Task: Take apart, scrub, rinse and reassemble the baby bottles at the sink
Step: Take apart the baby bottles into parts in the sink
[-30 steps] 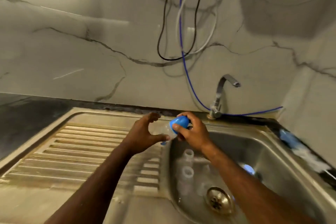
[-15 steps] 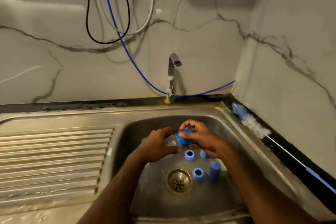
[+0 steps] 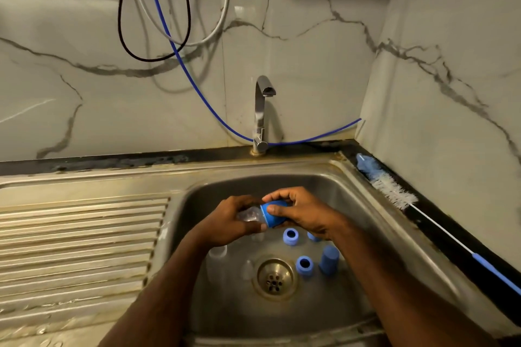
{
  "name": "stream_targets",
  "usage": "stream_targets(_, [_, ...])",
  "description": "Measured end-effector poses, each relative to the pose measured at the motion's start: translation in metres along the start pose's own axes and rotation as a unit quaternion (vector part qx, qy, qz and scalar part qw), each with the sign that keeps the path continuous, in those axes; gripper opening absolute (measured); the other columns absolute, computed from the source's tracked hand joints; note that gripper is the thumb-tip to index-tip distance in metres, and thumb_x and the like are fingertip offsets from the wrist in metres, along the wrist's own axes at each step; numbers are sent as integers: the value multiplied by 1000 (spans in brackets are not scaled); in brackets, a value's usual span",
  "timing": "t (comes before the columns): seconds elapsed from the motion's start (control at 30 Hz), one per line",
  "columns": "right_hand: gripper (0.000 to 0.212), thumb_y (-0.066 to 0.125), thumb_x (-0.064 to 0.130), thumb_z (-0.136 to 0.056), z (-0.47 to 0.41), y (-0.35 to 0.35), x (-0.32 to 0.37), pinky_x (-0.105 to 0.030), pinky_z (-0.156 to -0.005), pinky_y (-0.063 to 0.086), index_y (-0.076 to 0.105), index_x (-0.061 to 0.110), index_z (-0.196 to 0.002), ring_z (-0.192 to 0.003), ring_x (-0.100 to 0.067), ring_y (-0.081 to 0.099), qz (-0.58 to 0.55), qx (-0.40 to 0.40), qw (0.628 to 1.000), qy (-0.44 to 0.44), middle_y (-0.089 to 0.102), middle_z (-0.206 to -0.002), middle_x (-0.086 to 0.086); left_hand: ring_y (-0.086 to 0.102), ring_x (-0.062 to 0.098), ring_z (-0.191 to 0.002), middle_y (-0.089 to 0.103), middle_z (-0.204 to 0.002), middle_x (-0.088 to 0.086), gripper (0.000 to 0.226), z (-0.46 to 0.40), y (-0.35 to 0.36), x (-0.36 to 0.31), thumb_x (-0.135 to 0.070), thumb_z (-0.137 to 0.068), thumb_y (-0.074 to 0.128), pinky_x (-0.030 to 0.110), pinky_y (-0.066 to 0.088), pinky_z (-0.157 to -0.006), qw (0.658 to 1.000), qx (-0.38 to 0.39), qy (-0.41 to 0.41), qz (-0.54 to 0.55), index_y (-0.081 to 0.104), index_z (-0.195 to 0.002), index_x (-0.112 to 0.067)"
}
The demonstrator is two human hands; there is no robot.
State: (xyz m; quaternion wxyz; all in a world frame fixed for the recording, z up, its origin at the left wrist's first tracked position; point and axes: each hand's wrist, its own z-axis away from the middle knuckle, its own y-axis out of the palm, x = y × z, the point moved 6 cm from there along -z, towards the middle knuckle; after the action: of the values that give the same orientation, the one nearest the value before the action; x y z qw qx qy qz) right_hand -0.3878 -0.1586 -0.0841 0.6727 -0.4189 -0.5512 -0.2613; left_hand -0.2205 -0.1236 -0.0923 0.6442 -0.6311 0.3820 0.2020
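Gripping clear baby bottle (image 3: 249, 217) w/ curled left hand (image 3: 225, 222); right hand (image 3: 301, 213) fingers curled round blue cap (image 3: 272, 215), over steel sink (image 3: 394, 222), marble walls.

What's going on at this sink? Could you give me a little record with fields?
place: steel sink with a drainboard on its left
left hand: grips a clear bottle, held sideways over the basin
right hand: grips the bottle's blue cap
in the basin: blue rings and a blue cap near the drain; clear parts to the left
tap: no water visible
brush: lying on the ledge at the right
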Motion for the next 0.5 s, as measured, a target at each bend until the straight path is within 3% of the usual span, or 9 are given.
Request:
stream_targets(0.13, [32,69,10,-92,0,1,0,-41,-89,60,67,14,-123,-108,-23,68,0,6,1000,-3,67,-118,-4,69,9,-100,68,-115,-3,48,1,0,-2,-26,-86,79,23,60,-81,999,2,-2,34,60,-131,-22])
stream_targets(0.5, [43,66,7,-94,2,3,0,-39,-91,60,60,16,-135,-115,-21,65,-7,37,999,-10,63,-129,-3,68,9,-106,68,-120,-2,52,2,-2,-5,-21,-87,78,17,57,-82,998,5,10,62,58,-135,-21])
